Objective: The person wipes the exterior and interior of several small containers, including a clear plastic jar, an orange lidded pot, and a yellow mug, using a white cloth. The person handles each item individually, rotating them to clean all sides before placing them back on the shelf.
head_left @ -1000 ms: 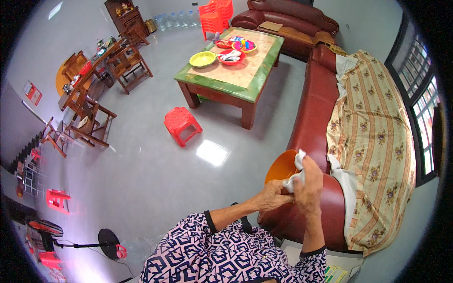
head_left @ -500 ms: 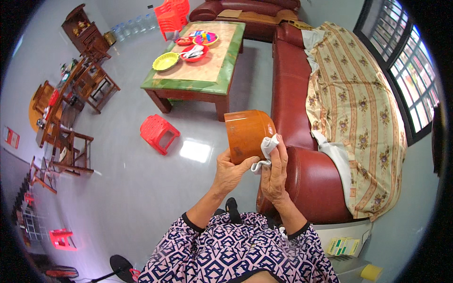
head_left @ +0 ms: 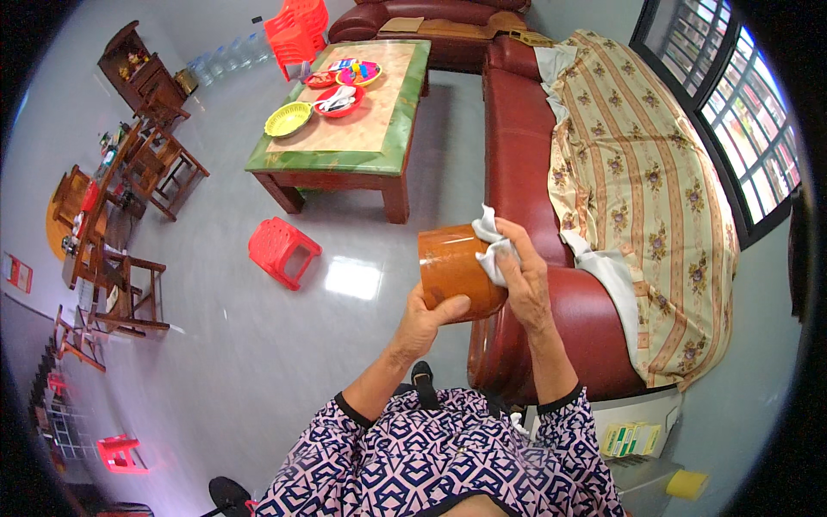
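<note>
A glossy orange-brown round container (head_left: 452, 263) is held up in front of me, tilted on its side. My left hand (head_left: 422, 320) grips its lower left end, thumb along the near wall and the other fingers hidden behind. A crumpled white cloth (head_left: 489, 246) lies against the container's right end. My right hand (head_left: 527, 274) is closed on this cloth, pressing it to the upper right edge. The container's inside does not show.
A dark red sofa (head_left: 525, 189) with a flowered cover (head_left: 646, 189) runs along the right. Ahead stands a green-edged table (head_left: 327, 159) bearing a yellow basket (head_left: 289, 120) and red bowls. A red plastic stool (head_left: 282, 252) sits at left on the grey floor (head_left: 224, 370).
My right hand has moved the cloth up along the container's right edge. The container has turned and dropped slightly, and my left hand still holds it.
</note>
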A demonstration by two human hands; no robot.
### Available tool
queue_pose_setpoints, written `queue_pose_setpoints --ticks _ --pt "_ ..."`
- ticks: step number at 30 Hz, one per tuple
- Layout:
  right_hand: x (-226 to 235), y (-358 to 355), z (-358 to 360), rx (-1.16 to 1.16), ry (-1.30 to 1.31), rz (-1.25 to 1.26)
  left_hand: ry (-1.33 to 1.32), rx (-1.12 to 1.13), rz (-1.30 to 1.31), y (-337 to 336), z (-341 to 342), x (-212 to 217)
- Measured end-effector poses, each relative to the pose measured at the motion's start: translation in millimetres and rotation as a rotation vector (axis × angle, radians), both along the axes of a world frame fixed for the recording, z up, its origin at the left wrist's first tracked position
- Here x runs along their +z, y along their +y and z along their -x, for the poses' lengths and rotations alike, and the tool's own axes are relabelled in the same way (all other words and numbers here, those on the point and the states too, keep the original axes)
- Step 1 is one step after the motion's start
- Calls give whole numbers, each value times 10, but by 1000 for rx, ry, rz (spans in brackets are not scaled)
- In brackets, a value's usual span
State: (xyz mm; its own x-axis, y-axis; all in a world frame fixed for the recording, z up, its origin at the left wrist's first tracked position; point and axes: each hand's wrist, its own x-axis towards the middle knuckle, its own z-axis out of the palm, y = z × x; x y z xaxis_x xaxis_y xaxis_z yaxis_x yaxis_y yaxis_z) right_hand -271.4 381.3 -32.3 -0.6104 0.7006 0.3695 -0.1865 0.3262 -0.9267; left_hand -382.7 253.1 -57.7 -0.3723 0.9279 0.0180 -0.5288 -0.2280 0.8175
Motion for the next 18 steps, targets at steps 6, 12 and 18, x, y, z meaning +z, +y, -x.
queue_pose_setpoints --ticks 6,12,18 --pt "-167 -210 -105 -20 -33 -450 -13 -140 121 -14 162 26" --pt "-150 -110 -11 77 -57 -159 302 -14 75 -40 16 20" --pt "30 83 68 103 -245 162 277 -66 25 -89 20 -16"
